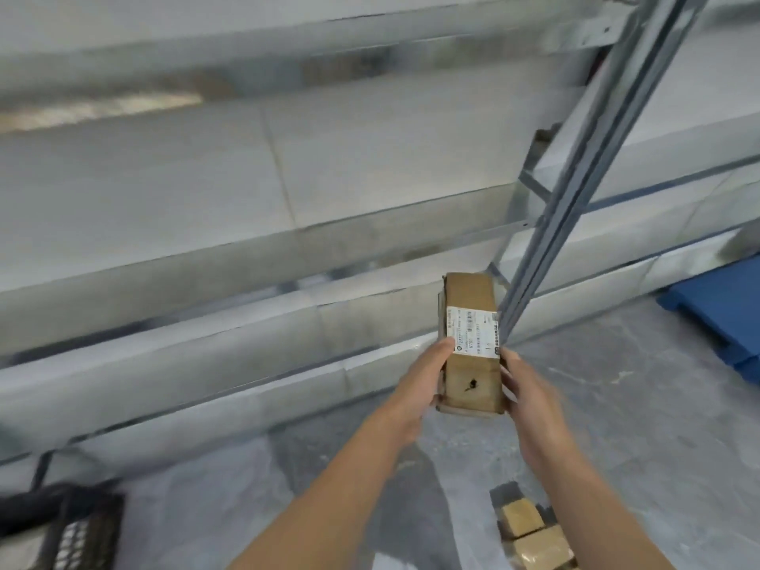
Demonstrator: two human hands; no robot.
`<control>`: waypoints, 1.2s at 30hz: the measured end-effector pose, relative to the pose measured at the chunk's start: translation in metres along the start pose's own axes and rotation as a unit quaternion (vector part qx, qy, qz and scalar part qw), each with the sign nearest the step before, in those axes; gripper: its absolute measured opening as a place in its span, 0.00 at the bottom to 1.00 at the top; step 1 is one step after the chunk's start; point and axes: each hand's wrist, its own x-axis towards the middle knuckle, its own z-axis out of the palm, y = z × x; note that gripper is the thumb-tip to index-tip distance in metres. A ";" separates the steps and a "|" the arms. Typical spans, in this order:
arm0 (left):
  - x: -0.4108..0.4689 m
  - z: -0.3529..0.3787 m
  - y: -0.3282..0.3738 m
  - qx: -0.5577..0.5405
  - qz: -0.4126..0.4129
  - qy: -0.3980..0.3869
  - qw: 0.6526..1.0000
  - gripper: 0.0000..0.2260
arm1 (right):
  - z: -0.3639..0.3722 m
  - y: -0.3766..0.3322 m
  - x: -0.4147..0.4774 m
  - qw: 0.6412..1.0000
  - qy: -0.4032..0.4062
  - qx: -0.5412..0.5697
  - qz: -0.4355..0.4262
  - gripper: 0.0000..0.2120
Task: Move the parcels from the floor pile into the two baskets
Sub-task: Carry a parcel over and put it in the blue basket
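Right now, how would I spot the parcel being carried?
Find the slanting metal shelf post. Beside its foot, the left hand and right hand grip a long brown parcel. Unlike the floor parcels below, it is raised and shows a white label.

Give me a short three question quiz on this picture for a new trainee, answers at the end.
1. True or false: the left hand and the right hand both hold the cardboard parcel.
2. Where in the view does the black basket show? A: lower left. B: upper right. C: top middle.
3. Fill in: the held parcel carries a white ____.
Key: 1 true. 2 A. 3 label.
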 end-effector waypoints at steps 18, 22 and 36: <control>-0.197 -0.290 -0.060 -0.185 0.074 0.316 0.928 0.18 | 0.336 0.009 -0.103 0.917 -0.370 -0.149 -0.024 0.17; -0.243 -0.308 -0.076 -0.246 0.064 0.390 0.885 0.16 | 0.384 0.028 -0.123 0.868 -0.460 -0.185 -0.009 0.17; -0.377 -0.319 -0.180 -0.398 0.029 0.591 0.701 0.17 | 0.472 0.108 -0.259 0.685 -0.666 -0.296 0.014 0.13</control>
